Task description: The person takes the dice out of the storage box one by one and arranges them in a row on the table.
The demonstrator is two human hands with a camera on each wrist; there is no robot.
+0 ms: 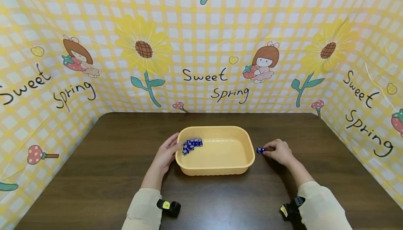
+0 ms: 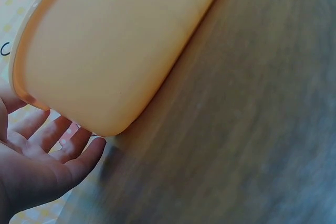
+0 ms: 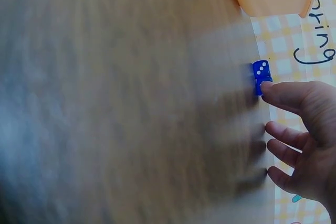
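A yellow plastic basin (image 1: pixel 220 154) stands on the table, with several blue dice (image 1: pixel 189 146) bunched at the left inside it. My left hand (image 1: pixel 165 154) holds the basin's left end, thumb over the rim and fingers along the outer wall. To the right of the basin, two blue dice (image 1: pixel 260 150) sit side by side on the table. My right hand (image 1: pixel 280 152) pinches the nearer die (image 3: pixel 259 88) between thumb and a mostly hidden index finger. Touching it is the other die (image 3: pixel 261 68), white pips showing. The remaining right fingers (image 3: pixel 286 153) are spread apart near the tabletop.
The dark wooden table (image 1: pixel 104 167) reaches back to a yellow checked cloth (image 1: pixel 201 23), which also hangs along both sides. Black wrist cameras are strapped at the left sleeve (image 1: pixel 143 205) and the right sleeve (image 1: pixel 324 205).
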